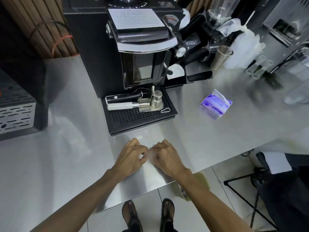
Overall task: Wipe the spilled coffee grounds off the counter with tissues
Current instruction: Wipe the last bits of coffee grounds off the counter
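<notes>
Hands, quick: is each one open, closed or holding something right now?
Left hand: fingers curled; blur hides whether they hold anything.
Right hand: fingers curled; cannot be told either.

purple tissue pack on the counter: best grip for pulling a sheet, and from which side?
Pinch the white sheet sticking out of the top of the purple tissue pack, low near the opening. Come from above and pull straight up: the opening faces up, and the pack sits loose on the counter, so a sideways tug would likely drag it.
</notes>
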The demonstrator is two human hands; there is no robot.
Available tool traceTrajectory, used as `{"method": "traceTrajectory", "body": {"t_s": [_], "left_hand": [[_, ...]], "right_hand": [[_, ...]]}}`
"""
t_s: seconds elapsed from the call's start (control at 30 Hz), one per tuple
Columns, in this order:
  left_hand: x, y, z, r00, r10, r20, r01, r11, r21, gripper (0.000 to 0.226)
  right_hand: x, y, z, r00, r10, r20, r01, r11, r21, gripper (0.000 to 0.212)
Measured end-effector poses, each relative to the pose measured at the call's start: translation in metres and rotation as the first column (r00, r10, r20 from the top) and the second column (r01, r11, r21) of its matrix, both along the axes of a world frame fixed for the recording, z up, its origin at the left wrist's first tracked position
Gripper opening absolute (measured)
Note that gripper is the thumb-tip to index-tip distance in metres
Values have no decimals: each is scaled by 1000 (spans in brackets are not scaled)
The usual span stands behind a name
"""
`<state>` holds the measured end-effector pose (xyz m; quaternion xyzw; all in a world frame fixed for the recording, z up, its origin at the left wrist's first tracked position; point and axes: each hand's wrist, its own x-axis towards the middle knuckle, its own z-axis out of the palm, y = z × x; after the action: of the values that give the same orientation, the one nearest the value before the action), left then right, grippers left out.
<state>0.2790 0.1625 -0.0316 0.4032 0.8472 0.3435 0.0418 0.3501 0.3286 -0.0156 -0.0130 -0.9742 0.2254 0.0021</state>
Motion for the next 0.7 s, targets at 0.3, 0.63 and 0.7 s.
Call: {"method": "traceTrajectory", "body": {"t_s": [0.3,0.63,0.7], "left_hand": [[9,13,2,996,63,68,-59,997,-55,18],[61,119,33,999,-41,18,41,999,-1,11],[79,147,31,998,-42,42,42,999,-2,9]], "right_hand": [[6,12,0,1000,24,-21,-21,995,98,25],[70,115,22,991,-60,-123,72,992,100,32],[92,144,23,989,-78,-128,91,991,96,32]]}}
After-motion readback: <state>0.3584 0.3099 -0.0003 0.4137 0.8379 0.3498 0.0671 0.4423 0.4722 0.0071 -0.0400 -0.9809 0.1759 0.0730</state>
